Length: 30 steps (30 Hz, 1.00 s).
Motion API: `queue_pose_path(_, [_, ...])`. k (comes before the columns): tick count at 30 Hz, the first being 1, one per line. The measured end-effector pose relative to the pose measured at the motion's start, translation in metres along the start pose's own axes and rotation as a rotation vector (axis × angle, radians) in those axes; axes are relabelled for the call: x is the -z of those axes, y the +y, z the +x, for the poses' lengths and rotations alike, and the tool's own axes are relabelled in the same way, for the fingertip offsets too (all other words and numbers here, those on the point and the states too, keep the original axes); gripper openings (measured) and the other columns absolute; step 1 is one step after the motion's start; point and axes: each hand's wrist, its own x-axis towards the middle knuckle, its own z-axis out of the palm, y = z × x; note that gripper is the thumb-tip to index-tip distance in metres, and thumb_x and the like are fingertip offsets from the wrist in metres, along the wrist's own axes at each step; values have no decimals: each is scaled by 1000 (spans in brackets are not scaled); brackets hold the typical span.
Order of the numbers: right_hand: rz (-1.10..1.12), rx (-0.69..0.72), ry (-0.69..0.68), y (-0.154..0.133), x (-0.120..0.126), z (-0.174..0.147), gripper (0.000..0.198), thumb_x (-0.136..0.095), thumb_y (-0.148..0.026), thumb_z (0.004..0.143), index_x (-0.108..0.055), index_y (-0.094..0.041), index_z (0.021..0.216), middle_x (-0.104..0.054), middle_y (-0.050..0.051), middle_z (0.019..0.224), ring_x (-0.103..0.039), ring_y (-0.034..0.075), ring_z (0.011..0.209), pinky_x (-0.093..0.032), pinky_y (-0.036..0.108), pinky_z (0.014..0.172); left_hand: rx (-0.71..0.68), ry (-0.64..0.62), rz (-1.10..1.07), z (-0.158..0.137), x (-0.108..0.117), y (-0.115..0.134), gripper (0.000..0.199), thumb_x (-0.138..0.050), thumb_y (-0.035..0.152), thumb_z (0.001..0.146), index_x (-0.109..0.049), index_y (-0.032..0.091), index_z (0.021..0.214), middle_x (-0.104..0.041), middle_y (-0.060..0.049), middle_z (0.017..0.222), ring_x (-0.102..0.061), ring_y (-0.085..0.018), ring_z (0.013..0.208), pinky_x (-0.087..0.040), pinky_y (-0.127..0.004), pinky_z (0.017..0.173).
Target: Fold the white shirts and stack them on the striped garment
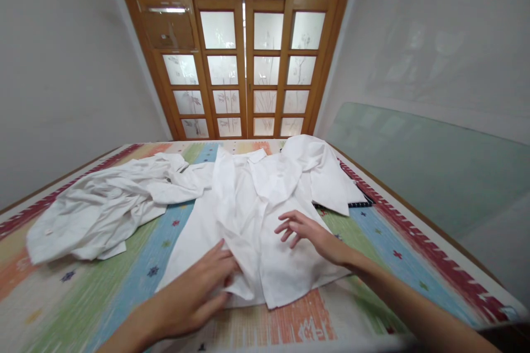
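Observation:
A white long-sleeved shirt (290, 265) lies spread with its front facing up and its collar toward the far side. My left hand (202, 287) rests at the loose front flap near the hem, its fingers touching the rumpled fabric and its thumb apart from them. Some of those fingertips are hidden in the folds. Over the other front panel hovers my right hand (304, 231), fingers spread and loosely bent with nothing in them. The sleeve at the right is bunched up near the shoulder.
Crumpled white cloth (111, 204) lies left of the shirt. Dark-edged fabric (351, 204) shows under the right sleeve. A colourful striped cover (153, 253) lies beneath everything. Beyond stand wooden glazed doors (244, 71), with a pale green panel (414, 160) along the right wall.

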Motion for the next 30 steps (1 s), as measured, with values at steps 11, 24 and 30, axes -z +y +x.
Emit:
queue_pose_path(11, [-722,210,206,-3,-33,122,48,-67,-48,82,-56,-18,118,-61,11,114,-55,25,102,-43,41,93,122,116,100,23,8,-32,27,-45,41,91,-65,23,95,-70,-7,102,-64,-22,98,-48,-38,94])
queue_pose_path(24, [-1276,143,-13,7,-65,212,34,-52,-23,87,-55,-17,120,-57,16,122,-50,29,115,-47,39,88,693,195,653,33,103,-197,41,-50,29,74,-65,18,110,-66,-15,119,-60,-30,111,-46,-40,93])
queue_pose_path(30, [-1107,-52,99,14,-48,230,42,-43,-15,87,-43,-18,129,-62,15,120,-61,26,105,-48,36,82,898,417,608,39,155,-183,45,-32,38,90,-64,9,103,-69,-19,108,-64,-29,102,-47,-36,86])
